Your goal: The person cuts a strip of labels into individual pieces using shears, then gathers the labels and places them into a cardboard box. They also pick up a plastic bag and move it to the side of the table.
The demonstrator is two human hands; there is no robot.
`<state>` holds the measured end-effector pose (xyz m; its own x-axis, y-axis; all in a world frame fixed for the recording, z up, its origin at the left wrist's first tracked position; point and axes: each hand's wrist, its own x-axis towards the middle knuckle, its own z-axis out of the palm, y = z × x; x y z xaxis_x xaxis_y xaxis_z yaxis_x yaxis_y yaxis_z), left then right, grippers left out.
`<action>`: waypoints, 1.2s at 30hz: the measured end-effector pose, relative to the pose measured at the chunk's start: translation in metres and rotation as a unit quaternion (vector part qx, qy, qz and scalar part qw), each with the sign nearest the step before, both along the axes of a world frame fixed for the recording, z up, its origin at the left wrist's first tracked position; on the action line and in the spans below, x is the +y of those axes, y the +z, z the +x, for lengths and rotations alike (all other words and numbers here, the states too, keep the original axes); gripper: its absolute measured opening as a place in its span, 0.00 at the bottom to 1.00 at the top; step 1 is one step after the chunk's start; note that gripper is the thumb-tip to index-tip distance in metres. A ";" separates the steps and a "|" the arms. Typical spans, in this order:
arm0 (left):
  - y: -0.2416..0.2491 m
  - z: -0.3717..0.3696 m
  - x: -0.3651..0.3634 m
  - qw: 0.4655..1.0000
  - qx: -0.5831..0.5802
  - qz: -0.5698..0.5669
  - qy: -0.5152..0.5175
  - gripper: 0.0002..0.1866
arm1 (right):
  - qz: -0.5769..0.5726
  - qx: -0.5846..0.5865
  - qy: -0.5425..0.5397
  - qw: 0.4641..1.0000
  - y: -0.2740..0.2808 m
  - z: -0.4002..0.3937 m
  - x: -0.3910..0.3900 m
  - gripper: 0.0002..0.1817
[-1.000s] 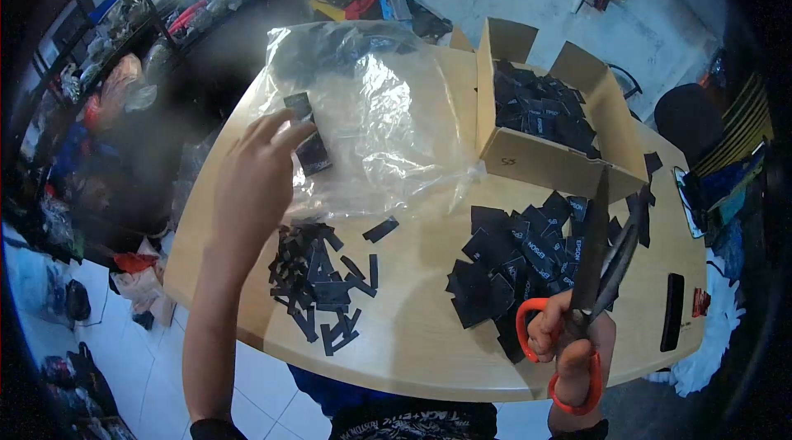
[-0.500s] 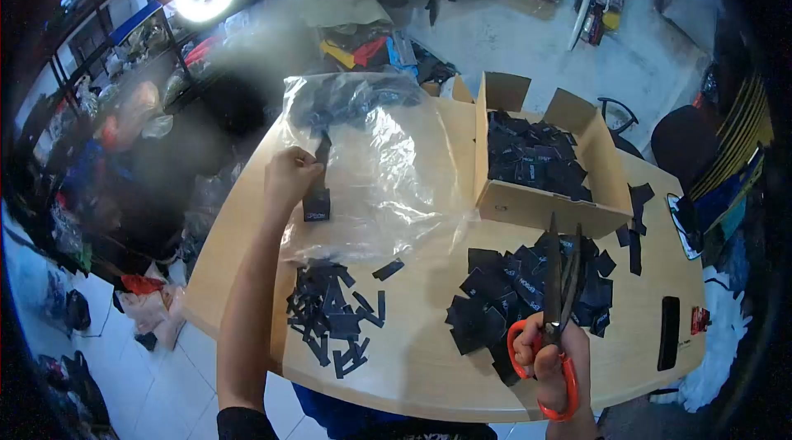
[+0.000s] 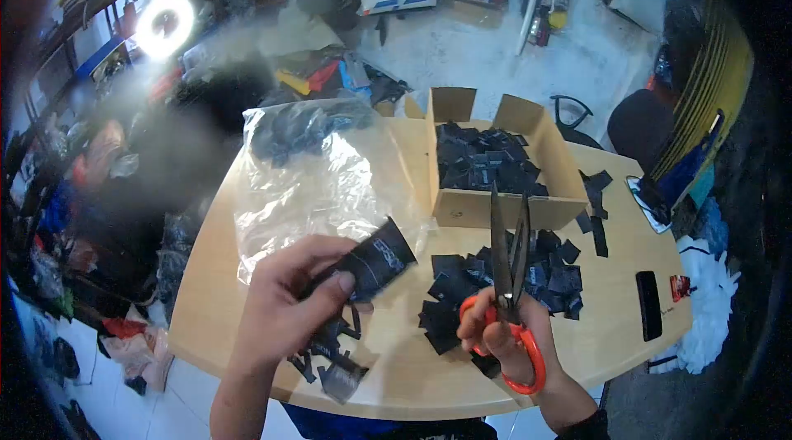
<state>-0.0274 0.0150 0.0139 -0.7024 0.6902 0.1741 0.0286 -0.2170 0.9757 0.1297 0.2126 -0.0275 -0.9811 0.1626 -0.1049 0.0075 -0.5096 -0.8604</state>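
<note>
Right now the left hand pinches a black label between thumb and fingers and lifts it above the worktop. The right hand is wrapped around the orange handles of the scissors. The blades point up and away, almost shut, with a thin gap between them.

The label sits just left of the scissors, near the blades but not touching them. Left of the scissors and below the label lies a small heap of thin black strips. A pile of black labels lies behind the scissors, and beyond that stands a cardboard box full of more. A clear plastic bag lies left of the box.

What could go wrong? The fingertips on the label are close to the blades, so a fast snip could nick a finger. The label looks soft and bent, so it could fold and get cut crooked. The pinch holds only one end, so the label could slip out and drop onto the strips.
</note>
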 end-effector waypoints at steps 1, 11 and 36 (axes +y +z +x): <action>0.000 0.005 -0.002 0.999 0.015 -0.002 -0.038 0.13 | 0.108 0.039 -0.039 0.993 0.011 -0.003 -0.007 0.07; -0.004 0.053 -0.011 0.993 0.043 -0.102 -0.033 0.07 | 0.248 0.079 -0.008 0.965 0.051 -0.001 -0.035 0.16; -0.026 0.048 -0.020 0.991 -0.041 -0.126 0.029 0.07 | 0.398 0.065 -0.030 0.914 0.031 -0.018 -0.041 0.18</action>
